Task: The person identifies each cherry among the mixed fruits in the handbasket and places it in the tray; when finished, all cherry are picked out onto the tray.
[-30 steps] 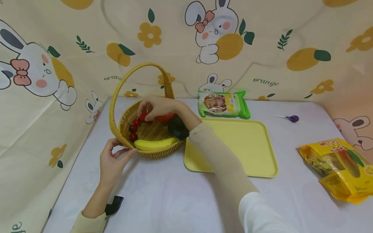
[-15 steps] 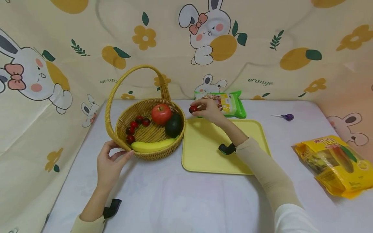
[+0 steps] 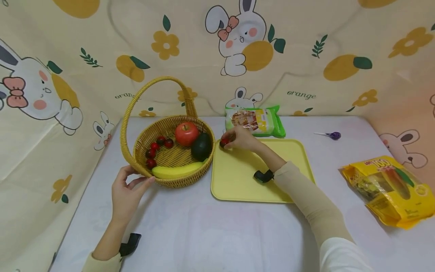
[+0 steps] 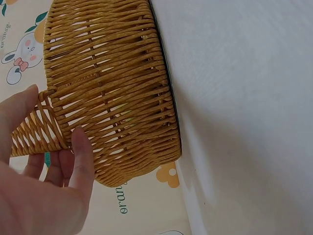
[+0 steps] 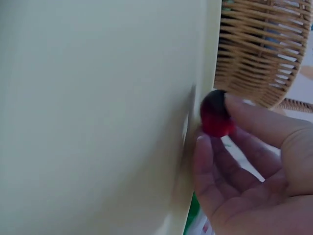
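My left hand [image 3: 126, 194] grips the wicker basket [image 3: 181, 184] at the rim where its handle joins; in the left wrist view the fingers wrap the handle's base. Between the thumb and fingers of my right hand [image 3: 242, 139] is a dark red cherry [image 5: 216, 113], blackish on one side. That hand is over the far left corner of the yellow tray [image 3: 238, 189], with the cherry close to the tray's edge. Inside the basket are a red apple [image 3: 186, 133], a dark green avocado [image 3: 201, 147], a yellow banana [image 3: 176, 171] and several more cherries [image 3: 150, 153].
Behind the tray lies a green snack packet [image 3: 263, 121]. A purple lollipop [image 3: 334, 135] is to the right, and a yellow snack bag [image 3: 391, 192] is nearer the right side. A patterned cloth [image 3: 190, 45] stands behind the white table [image 3: 204, 234].
My right hand has come out of the basket with a cherry, moved right, and lowered it to the tray's far left corner. My left hand keeps its grip on the basket.
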Motion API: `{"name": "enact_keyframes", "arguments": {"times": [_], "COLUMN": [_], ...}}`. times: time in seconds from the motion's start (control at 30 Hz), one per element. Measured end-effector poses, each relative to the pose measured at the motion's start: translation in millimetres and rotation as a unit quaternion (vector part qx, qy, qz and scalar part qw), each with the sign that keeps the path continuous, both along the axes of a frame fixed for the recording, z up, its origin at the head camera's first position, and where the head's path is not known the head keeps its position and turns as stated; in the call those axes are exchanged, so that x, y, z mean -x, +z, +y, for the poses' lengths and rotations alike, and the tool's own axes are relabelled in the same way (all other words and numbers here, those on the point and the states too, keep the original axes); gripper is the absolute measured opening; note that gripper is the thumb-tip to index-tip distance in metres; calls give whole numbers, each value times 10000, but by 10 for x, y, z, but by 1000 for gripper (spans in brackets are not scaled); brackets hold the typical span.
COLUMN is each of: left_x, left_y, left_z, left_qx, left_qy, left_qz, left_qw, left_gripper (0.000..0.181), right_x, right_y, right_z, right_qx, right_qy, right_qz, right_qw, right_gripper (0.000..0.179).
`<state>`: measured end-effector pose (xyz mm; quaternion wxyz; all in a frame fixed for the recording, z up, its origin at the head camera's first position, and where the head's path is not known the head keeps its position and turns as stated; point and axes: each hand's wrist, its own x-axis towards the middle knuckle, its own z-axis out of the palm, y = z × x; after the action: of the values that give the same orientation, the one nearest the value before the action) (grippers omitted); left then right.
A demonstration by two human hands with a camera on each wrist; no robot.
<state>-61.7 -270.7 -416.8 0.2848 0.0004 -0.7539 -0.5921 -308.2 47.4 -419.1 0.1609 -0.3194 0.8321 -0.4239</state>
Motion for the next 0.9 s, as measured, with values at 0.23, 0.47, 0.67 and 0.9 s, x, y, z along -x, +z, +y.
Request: {"name": "enact_keyframes", "arguments": {"times": [0.23, 0.47, 0.67, 0.9], "left_x": [-4, -10, -11, -4], "left_y": [7, 16, 8, -15], "left_z": [10, 9, -1, -7], "left_qx": [47, 54, 35, 66], "left_qy": [16, 53, -12, -67], "left_qz": [-69, -89, 30, 115], "left_qw": [10000, 9999, 10000, 9999], "left_gripper": [51, 50, 50, 51], "right_x": [-31, -39, -77, -192], "right_y": [-43, -36, 141, 862], "right_z": [-27, -43, -1, -430], "right_qx": [-203, -192, -356, 195], "right_qy": [55, 111, 71, 415], "right_qz": [237, 285, 476, 900], "right_qw": [9995, 9993, 9982, 9949], "right_gripper": [28, 28, 32, 31]}}
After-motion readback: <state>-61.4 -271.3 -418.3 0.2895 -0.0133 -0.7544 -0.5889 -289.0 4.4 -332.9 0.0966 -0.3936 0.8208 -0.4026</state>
